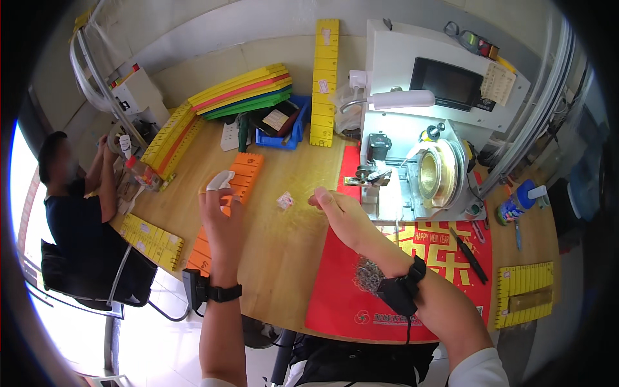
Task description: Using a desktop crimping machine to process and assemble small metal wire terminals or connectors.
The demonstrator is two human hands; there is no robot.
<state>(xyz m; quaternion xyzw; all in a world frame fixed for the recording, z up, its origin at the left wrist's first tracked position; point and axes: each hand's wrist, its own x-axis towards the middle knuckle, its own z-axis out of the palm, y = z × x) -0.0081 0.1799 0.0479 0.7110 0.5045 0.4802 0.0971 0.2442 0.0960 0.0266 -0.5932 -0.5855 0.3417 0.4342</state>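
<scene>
My left hand (220, 209) is raised beside an orange notched board (244, 175), partly covering it. White covering wraps fingertips on this hand. Its thumb stands apart from the fingers, and nothing shows between them. To the right, my right hand (336, 211) is closed, thumb pressed to the fingers, in front of the lit machine (412, 193). Whatever the pinch holds is too small to make out. Between the hands lies a small crumpled pinkish-white scrap (285, 200). Fine yellow strands or glints (293, 177) spread over the wood around it.
Yellow notched boards (324, 84) and a coloured stack (242, 90) stand at the back near a blue bin (298, 126). A red printed mat (335, 303) carries a wire tangle (369, 276) and a black pen-like tool (469, 257). Another person (77, 200) sits at left.
</scene>
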